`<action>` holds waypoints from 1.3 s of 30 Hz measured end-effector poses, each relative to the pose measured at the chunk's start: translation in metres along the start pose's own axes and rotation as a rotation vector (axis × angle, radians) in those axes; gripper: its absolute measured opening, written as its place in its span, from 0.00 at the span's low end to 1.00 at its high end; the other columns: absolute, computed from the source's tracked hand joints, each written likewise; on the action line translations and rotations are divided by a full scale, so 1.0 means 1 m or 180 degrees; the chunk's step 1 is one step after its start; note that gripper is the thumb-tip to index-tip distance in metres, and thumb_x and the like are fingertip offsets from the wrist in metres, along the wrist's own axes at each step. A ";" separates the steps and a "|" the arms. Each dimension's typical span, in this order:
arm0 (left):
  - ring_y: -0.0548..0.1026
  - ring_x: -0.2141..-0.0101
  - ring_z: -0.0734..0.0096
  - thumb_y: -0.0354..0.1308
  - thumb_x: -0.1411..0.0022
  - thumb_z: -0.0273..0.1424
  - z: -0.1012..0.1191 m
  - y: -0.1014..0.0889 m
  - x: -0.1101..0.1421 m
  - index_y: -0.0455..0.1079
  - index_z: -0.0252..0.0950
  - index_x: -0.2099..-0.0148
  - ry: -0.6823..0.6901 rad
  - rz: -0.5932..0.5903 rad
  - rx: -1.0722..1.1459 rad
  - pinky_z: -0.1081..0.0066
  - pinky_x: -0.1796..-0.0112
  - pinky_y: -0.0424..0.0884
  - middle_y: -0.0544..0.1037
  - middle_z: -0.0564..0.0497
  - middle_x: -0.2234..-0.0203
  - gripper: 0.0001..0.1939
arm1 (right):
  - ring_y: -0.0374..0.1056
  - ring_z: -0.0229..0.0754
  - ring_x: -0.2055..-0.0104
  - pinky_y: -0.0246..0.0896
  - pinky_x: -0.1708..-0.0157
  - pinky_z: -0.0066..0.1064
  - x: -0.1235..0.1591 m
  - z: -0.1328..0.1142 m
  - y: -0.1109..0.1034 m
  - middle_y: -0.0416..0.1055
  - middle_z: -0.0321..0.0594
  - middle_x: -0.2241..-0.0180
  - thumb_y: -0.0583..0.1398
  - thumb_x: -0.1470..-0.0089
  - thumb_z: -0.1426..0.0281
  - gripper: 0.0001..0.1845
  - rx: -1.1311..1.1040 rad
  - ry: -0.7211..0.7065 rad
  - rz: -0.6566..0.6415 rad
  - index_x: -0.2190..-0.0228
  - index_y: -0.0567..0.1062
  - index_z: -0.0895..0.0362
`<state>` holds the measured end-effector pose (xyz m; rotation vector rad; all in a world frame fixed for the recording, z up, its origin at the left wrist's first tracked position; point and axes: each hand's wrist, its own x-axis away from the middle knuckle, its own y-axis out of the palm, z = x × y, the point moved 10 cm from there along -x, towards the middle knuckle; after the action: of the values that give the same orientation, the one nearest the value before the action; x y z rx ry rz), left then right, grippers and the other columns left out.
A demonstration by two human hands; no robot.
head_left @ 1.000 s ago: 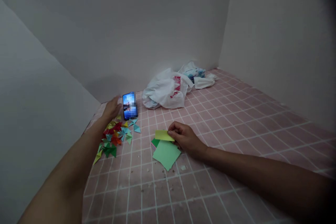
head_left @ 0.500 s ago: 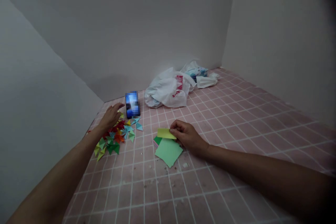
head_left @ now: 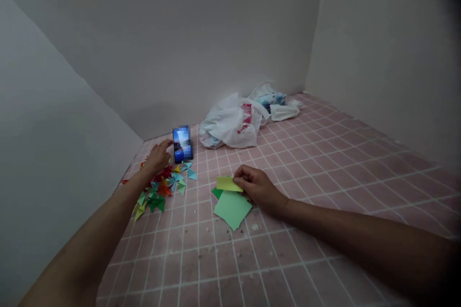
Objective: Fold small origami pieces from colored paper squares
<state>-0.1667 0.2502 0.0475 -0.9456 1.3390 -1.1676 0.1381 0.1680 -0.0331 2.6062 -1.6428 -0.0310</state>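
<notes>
My left hand (head_left: 158,157) reaches over a pile of folded paper shapes (head_left: 156,201). Its index finger stretches to the left edge of a propped-up phone (head_left: 182,146), whose lit screen is partly blurred; the hand holds nothing. Between the thumb and fingers of my right hand (head_left: 252,185) is a yellow piece of paper (head_left: 226,183), seemingly folded into a strip. Just below it lies a stack of coloured paper squares (head_left: 233,210), light green on top, with darker green and pink edges peeking out at the left. My left wrist hides part of the pile.
A white plastic bag (head_left: 230,124) with red print sits against the back wall. Behind it to the right are another bag (head_left: 272,98) and a white bundle (head_left: 285,112). Small scraps dot the pink tiled surface (head_left: 324,163). Walls close in at left and right.
My left hand has moved slightly right and its index finger now meets the phone's edge. The picture on the phone differs. My right hand keeps the yellow paper in the same place.
</notes>
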 end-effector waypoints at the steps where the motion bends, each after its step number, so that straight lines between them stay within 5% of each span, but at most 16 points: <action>1: 0.71 0.40 0.51 0.46 0.48 0.19 0.000 0.001 -0.001 0.66 0.31 0.39 -0.0016 -0.0004 -0.0007 0.54 0.39 0.63 0.74 0.38 0.41 0.33 | 0.54 0.33 0.80 0.46 0.80 0.25 0.000 0.000 0.000 0.58 0.29 0.80 0.59 0.45 0.66 0.06 0.0011 -0.0008 -0.0006 0.71 0.67 0.55; 17: 0.70 0.39 0.53 0.47 0.46 0.19 -0.004 0.014 -0.012 0.66 0.35 0.38 0.0018 -0.0073 -0.0134 0.52 0.37 0.58 0.73 0.39 0.39 0.32 | 0.53 0.33 0.80 0.45 0.80 0.25 0.000 0.001 0.000 0.58 0.29 0.80 0.59 0.46 0.66 0.06 0.0019 -0.0024 0.0016 0.71 0.68 0.55; 39: 0.64 0.35 0.53 0.47 0.41 0.18 0.027 0.023 -0.029 0.66 0.36 0.40 0.0272 -0.0204 -0.0321 0.49 0.35 0.49 0.73 0.39 0.40 0.28 | 0.53 0.34 0.79 0.46 0.79 0.26 -0.003 0.001 0.001 0.59 0.30 0.79 0.59 0.44 0.69 0.05 0.0038 -0.0069 -0.0032 0.71 0.68 0.56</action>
<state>-0.1346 0.2798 0.0325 -1.0274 1.4566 -1.2100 0.1357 0.1705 -0.0340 2.6323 -1.6416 -0.0501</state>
